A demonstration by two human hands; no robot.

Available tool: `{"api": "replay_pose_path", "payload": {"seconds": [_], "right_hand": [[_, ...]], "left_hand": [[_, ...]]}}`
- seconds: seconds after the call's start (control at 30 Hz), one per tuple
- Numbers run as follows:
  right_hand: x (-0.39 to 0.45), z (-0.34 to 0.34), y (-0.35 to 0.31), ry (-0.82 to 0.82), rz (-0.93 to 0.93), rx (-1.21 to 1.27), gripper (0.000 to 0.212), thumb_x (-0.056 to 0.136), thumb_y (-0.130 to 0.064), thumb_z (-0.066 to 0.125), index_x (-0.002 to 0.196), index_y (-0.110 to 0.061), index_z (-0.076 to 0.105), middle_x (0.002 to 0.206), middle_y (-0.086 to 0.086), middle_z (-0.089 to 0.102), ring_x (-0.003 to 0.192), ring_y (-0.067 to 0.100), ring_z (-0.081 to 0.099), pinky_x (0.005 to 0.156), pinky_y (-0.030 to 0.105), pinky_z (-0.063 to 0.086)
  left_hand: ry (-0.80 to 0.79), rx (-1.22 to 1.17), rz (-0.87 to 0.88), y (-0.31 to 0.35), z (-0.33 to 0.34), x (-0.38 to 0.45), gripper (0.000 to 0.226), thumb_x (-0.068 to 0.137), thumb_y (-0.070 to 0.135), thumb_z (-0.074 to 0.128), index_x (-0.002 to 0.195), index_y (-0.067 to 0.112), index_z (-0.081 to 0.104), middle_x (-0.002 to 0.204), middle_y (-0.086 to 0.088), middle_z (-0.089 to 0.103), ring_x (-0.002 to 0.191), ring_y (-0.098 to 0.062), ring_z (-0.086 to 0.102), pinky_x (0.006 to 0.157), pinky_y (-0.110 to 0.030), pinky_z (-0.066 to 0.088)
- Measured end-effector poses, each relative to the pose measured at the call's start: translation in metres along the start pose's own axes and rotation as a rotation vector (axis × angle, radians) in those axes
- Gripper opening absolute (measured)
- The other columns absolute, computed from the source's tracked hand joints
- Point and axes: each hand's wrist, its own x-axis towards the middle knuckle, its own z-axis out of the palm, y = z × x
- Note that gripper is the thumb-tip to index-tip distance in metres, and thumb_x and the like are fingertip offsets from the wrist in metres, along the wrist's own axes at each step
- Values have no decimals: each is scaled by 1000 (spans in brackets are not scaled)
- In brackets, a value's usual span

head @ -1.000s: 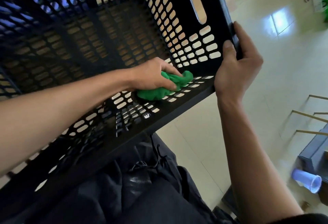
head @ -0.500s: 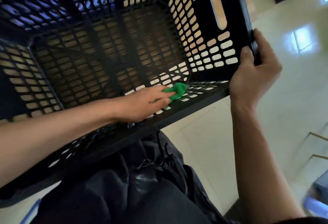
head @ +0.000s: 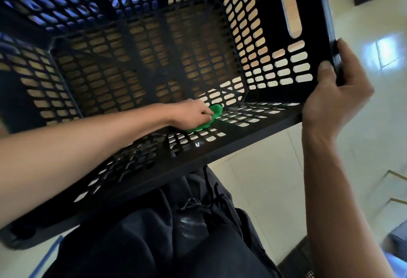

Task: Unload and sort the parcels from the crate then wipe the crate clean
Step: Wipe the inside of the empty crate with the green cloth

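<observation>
I see one black perforated plastic crate [head: 154, 61] tipped on its side with its open mouth toward me, and nothing lies inside it apart from the cloth and my left hand. No brand, label or readable writing shows on the crate; a small pale mark sits on the lower wall just below my left hand, but it is too small for me to read. My left hand [head: 191, 115] reaches deep into the crate, fingers curled around one crumpled bright green cloth [head: 214, 114] and pressing it against the slotted lower wall, close to the inner corner where that wall meets the crate's bottom panel. My right hand [head: 334, 99] is outside, well to the right of the left one, gripping the crate's rim at the near right corner, with the thumb on the inner face of the side wall and the fingers wrapped round the outer edge. One long oval handle slot pierces that side wall above my right hand. Below both hands I see my dark trousers [head: 176, 233] with a drawstring, and the crate's lower wall rests over my lap. Past my right hand is a glossy cream tiled floor [head: 363, 141]. A second dark slotted object sits far above my right hand, cut by the frame edge.
</observation>
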Motion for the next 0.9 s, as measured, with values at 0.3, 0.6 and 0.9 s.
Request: {"api": "replay_pose_path", "payload": {"seconds": [0.3,0.6,0.9], "right_hand": [[2,0,6,-4,-22,25,43,88,-13,60,130,-12,71,120,-7,74,115,5,68,102,28,53],[3,0,9,-27,-36,24,43,89,-13,59,132,-13,69,123,-9,72,116,1,66,103,24,51],[4,-2,12,-44,-62,0,45,90,-18,56,133,-16,69,124,1,74,116,12,68,103,31,52]], "left_hand": [[44,-157,148,26,-18,-65,31,102,27,61,132,34,68,123,9,72,110,-16,67,102,-40,50],[95,-234,274,26,-15,-123,37,104,26,58,140,30,61,141,24,52,134,9,38,98,10,13],[140,-58,231,19,-7,-110,39,104,20,56,141,29,60,142,14,59,136,-12,47,117,-27,29]]}}
